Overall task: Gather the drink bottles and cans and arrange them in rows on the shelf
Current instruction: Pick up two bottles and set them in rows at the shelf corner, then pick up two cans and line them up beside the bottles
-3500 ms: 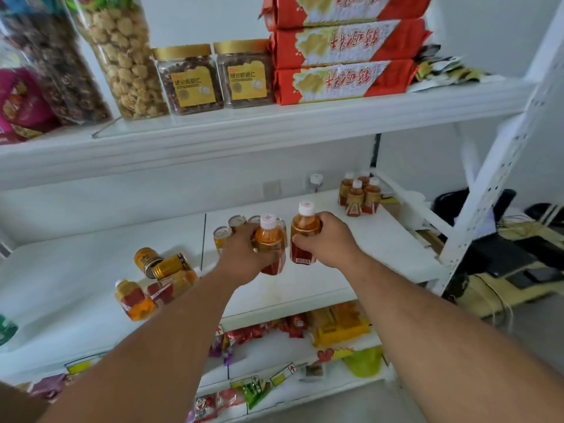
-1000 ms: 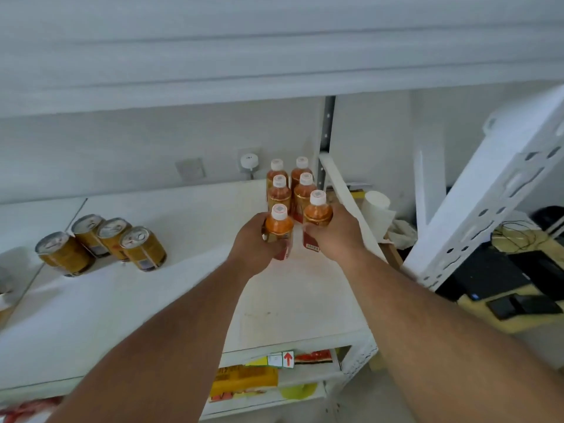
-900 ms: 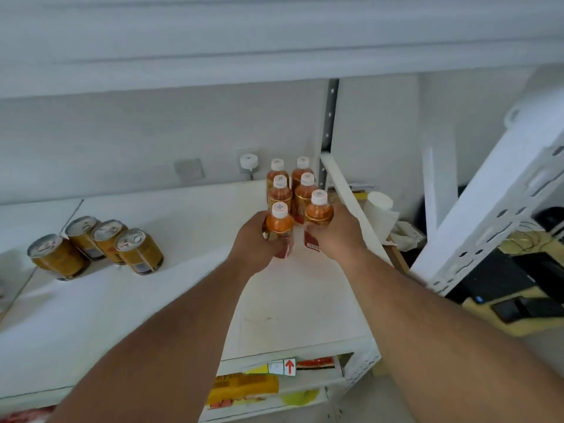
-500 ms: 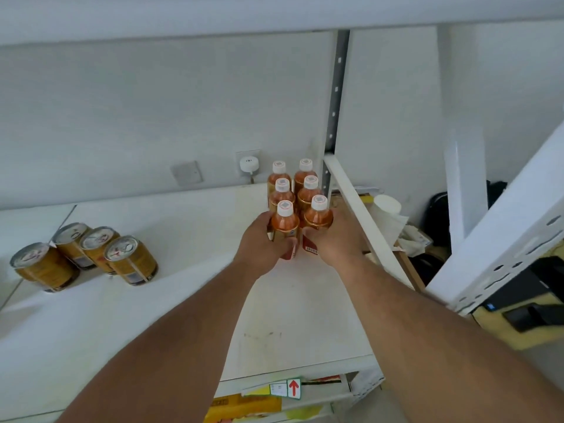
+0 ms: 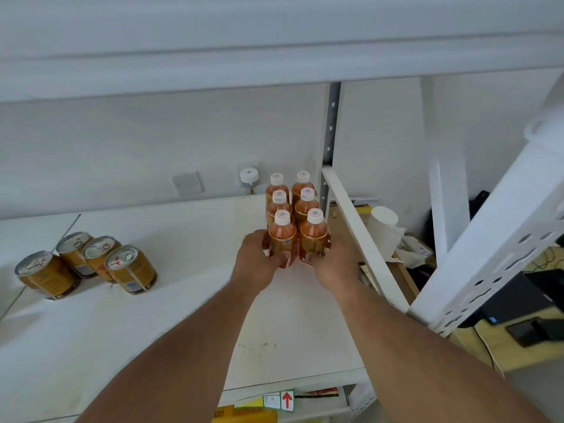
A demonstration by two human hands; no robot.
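Observation:
Several orange drink bottles with white caps stand in two rows at the back right of the white shelf [image 5: 171,300]. My left hand [image 5: 256,264] grips the front left bottle [image 5: 281,236], and my right hand [image 5: 334,264] grips the front right bottle [image 5: 314,233]. Both stand upright, close behind them the middle pair of bottles [image 5: 278,204], and further back the rear pair [image 5: 303,184] near the wall. Several gold cans [image 5: 129,270] stand grouped at the shelf's left.
The upper shelf board [image 5: 274,56] hangs low overhead. A white side rail [image 5: 360,239] and a perforated upright post [image 5: 503,239] bound the shelf on the right. A wall socket with a plug [image 5: 248,177] is behind the bottles. Packets lie on the lower shelf [image 5: 274,404].
Both hands have carried the two bottles from beside the cans to the right end of the shelf and pushed them up against the standing rows. The camera has tilted slightly.

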